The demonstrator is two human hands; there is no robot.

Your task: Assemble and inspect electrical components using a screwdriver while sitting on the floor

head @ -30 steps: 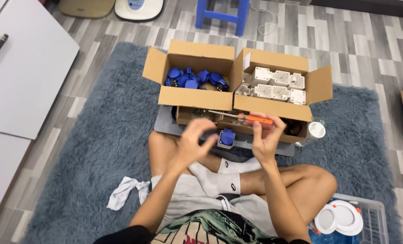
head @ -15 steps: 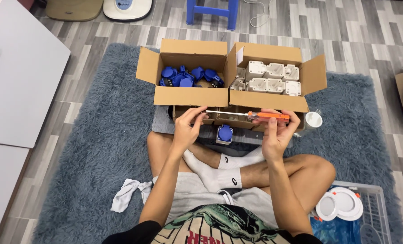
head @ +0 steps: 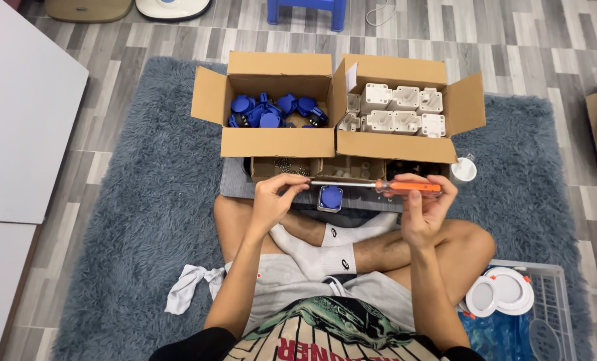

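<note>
I sit cross-legged on a grey-blue rug (head: 144, 220). My right hand (head: 424, 208) grips the orange handle of a screwdriver (head: 405, 186), held level and pointing left. My left hand (head: 275, 197) pinches at the tip of its metal shaft; whether a small screw sits there I cannot tell. Just below the shaft a blue and white socket part (head: 330, 198) rests on a grey mat (head: 235, 184). Behind it are shallow trays of small parts (head: 281, 166).
Two open cardboard boxes stand ahead: the left box (head: 278, 140) holds several blue parts, the right box (head: 399, 144) several white parts. A small white cup (head: 463, 170) sits right. A white basket (head: 546, 301) with round white lids is at lower right, a white cloth (head: 188, 287) at left.
The view tilted slightly. My left hand moved from near my lap up to the screwdriver's tip, and the screwdriver now lies level between both hands.
</note>
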